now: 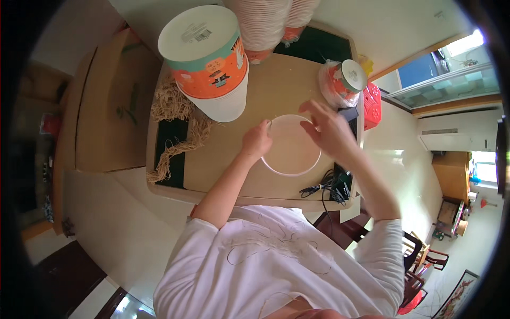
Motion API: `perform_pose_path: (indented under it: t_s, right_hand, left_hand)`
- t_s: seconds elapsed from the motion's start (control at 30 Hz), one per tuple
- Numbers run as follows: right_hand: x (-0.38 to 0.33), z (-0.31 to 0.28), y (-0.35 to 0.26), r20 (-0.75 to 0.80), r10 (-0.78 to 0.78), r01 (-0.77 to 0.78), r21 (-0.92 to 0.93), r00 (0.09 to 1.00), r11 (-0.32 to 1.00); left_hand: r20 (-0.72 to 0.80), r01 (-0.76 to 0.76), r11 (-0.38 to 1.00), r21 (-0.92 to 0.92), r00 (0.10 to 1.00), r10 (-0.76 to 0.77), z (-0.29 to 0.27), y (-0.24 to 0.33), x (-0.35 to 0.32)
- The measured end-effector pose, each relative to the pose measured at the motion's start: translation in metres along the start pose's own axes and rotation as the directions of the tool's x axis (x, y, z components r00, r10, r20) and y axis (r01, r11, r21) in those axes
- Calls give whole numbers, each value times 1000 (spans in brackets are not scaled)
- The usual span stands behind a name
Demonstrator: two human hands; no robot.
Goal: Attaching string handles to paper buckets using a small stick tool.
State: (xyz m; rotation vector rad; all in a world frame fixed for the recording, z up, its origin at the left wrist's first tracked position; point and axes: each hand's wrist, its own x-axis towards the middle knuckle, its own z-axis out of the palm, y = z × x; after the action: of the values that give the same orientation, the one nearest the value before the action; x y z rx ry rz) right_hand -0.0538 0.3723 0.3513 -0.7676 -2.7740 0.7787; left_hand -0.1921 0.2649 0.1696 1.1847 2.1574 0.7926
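In front of me is a round, white-rimmed tub (291,174), its inside pale beige and its outer wall hidden. My left hand (257,140) is closed at the tub's left rim, thumb and fingers pinched together there; a small strand seems to stick out near the fingertips. Over the far right part of the rim hovers my right hand (330,131), slightly blurred, thumb and fingers apart with nothing visible between them. To the left, beige twine (194,133) lies in loose bundles beside a stack of orange paper buckets (215,72) turned bottom up.
Tall stacks of nested paper tubs (260,24) stand at the back. A plastic-wrapped tub (340,82) sits at the far right, near a red basket (373,105). Black cables (332,186) lie at the table's near right corner. A large cardboard box (109,106) stands at the left.
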Motion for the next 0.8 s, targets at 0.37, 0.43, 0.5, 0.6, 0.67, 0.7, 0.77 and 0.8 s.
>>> perform_pose_path:
  t_s: [0.37,0.43,0.5,0.6,0.67,0.7,0.77,0.8]
  right_hand:
    - [3,129,23,-45,402,-334,475,915,814]
    - [6,128,25,-88,425,-306,566,901,765]
    - [4,120,22,-91,416,-300,556,905,775]
    - [-4,110,28,-63,376,-283,548,924,787]
    - [-8,104,29,-37,336,-268,523,941,809]
    - [-9,101,27,-36,335,-268,522,942,810]
    - [-12,95,25,24,338,-308,477,941,824]
    - [-12,91,24,24,337,-307,476,941,824]
  left_hand:
    - [-96,-56,998,31,994,59,-23,38,-13]
    - [-103,-67,997,32,992,70,-26,43,-14]
    - [-118,-89,994,58,988,96,-30,47,-14]
    - [-53,-47,994,103,997,52,-36,46,-12]
    - [-61,-54,994,100,996,60,-36,45,-13]
    - [-66,-66,993,97,995,73,-36,44,-14]
    - [-72,-65,991,116,995,74,-33,44,-14]
    - [-75,-66,989,135,994,77,-31,44,-14]
